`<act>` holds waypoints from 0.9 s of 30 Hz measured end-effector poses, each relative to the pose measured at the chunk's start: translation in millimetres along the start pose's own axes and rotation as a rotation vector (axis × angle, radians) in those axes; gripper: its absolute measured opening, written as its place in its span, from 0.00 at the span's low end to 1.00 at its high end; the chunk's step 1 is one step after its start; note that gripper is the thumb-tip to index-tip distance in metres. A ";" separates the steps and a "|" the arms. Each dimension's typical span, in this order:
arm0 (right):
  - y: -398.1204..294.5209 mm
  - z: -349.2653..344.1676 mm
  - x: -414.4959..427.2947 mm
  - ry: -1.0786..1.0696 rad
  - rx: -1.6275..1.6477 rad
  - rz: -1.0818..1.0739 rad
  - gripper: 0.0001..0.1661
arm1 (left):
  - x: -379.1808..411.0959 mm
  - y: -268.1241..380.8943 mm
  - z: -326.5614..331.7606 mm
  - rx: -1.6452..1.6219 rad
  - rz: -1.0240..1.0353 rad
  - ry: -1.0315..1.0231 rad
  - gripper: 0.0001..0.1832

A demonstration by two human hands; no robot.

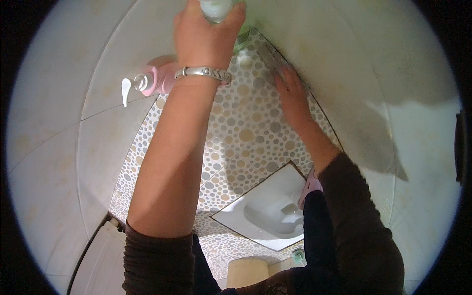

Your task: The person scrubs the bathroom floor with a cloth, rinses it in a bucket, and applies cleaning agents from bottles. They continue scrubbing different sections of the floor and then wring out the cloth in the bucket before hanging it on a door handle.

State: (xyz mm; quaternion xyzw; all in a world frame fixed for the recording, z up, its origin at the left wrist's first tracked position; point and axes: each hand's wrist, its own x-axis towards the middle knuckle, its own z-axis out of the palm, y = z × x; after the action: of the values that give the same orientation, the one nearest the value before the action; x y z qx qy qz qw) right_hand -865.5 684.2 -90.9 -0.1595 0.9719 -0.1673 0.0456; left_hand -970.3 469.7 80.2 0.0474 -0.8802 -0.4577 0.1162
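Note:
At the top of the view my left hand (205, 40), with a silver bangle at the wrist, has its thumb and fingers around a whitish bottle (217, 10). The bottle's upper part is cut off by the picture's edge. Beside that wrist is a pink pump bottle (159, 79) with a white nozzle, partly hidden by my forearm. My right hand (293, 97) is lower, by the right tiled wall, its fingers stretched towards the corner. A greyish, blurred thing (271, 57) is at its fingertips; I cannot tell whether the hand holds it.
Tiled walls (48, 121) meet in the corner ahead. A green translucent edge (241, 42) shows near it. Below are a dotted tile floor (236, 173), a white squat toilet (258, 217), a pink shoe (311, 188), a beige container (247, 273) and a white panel-like object (101, 258).

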 end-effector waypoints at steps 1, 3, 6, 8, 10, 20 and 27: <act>-4.3 -1.2 -29.7 -0.012 -0.024 0.043 0.26 | 1.5 -7.9 -1.9 0.015 0.073 0.048 0.19; -3.3 0.1 -79.3 -0.027 -0.074 0.073 0.26 | 3.6 -9.6 -3.4 0.038 0.071 0.077 0.18; 8.8 4.4 -102.2 -0.041 -0.122 0.033 0.25 | 9.1 -8.6 10.9 0.031 0.046 0.049 0.17; -0.5 7.8 -42.6 -0.036 -0.077 -0.043 0.25 | 13.3 -6.4 11.2 0.019 0.029 0.043 0.17; -16.3 5.2 25.3 0.118 -0.087 -0.078 0.26 | 18.5 -2.8 7.2 -0.009 0.032 0.054 0.18; -40.9 31.4 2.0 -0.055 -0.029 -0.216 0.27 | -71.4 -4.4 -30.3 0.029 -0.037 0.104 0.19; -48.0 26.5 169.0 0.226 0.046 -0.222 0.25 | -127.0 14.1 -59.6 0.080 -0.167 -0.022 0.27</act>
State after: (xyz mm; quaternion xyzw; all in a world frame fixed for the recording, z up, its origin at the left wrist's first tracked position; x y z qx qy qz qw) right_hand -1007.3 578.1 -105.5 -0.2448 0.9432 -0.2102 -0.0791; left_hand -832.2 454.6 104.3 0.1200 -0.8919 -0.4309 0.0661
